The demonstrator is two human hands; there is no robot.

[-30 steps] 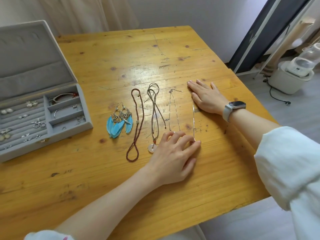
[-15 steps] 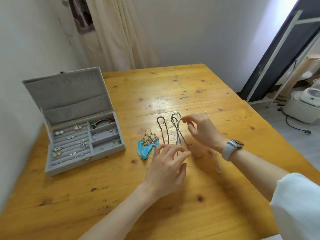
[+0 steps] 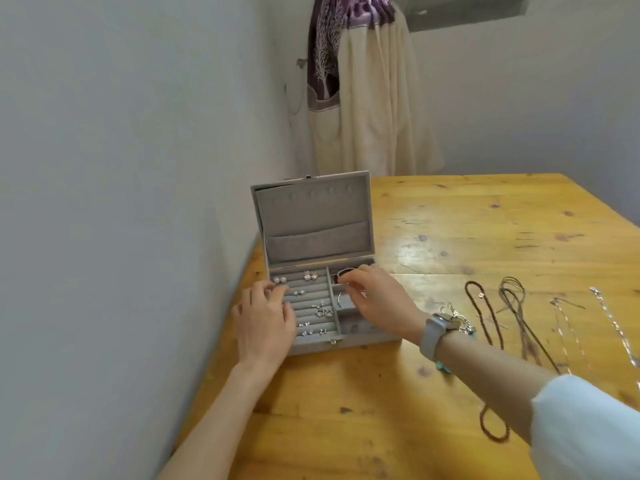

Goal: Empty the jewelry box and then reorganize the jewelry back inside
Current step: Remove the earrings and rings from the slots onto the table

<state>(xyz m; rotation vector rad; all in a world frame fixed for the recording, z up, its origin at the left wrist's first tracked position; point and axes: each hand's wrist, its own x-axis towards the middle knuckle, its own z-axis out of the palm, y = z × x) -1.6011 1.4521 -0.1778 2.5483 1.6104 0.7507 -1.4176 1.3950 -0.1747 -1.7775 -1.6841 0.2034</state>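
Head view: the grey jewelry box (image 3: 313, 233) stands open at the wooden table's (image 3: 450, 237) left edge. The left hand (image 3: 265, 322) rests loosely curled on its ring rows; the right hand (image 3: 377, 299) pinches a bracelet (image 3: 341, 273) in the upper-right compartment. Necklaces (image 3: 512, 306) lie well apart, rightward.

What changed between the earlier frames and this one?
Both hands left the necklaces and moved to the jewelry box. The right hand now pinches the bracelet in the back right compartment; the left hand rests on the box's left edge. The necklaces and the box lid stayed put.
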